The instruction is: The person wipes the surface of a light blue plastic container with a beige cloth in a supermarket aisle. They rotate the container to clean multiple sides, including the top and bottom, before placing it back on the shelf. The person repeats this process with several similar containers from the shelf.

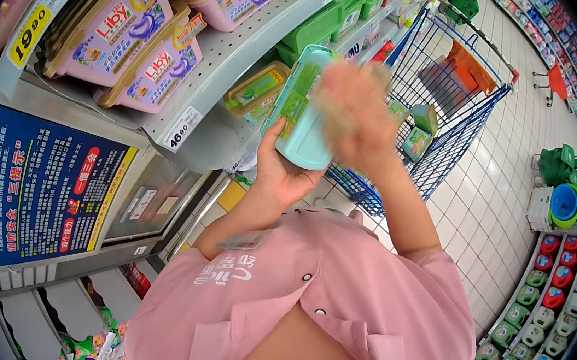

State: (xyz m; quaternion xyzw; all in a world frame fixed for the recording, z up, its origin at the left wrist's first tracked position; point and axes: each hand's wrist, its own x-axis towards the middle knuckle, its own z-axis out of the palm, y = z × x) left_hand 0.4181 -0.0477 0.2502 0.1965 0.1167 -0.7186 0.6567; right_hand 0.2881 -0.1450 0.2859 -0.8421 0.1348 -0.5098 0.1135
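My left hand (286, 172) holds a teal plastic tub (307, 134) from below, thumb along its near side. The tub is tilted, its pale lid and green printed label facing up. Over the lid's right side is my right hand (357, 118), heavily blurred. A tan-grey patch shows at its fingers, perhaps a cloth; the blur hides whether the fingers grip it. Behind the tub, on the lower shelf, sits a green-labelled tub with a tan lid (259, 88). Green plastic tubs (314, 28) stand on the shelf above.
Purple Liby tubs (119, 27) are stacked on the upper-left shelf (227, 61). A blue wire shopping cart (457, 108) stands ahead, with several packs (418, 141) and an orange bag inside. Detergent bottles (534, 314) line the right-hand shelving. A blue poster (42, 184) covers the left panel.
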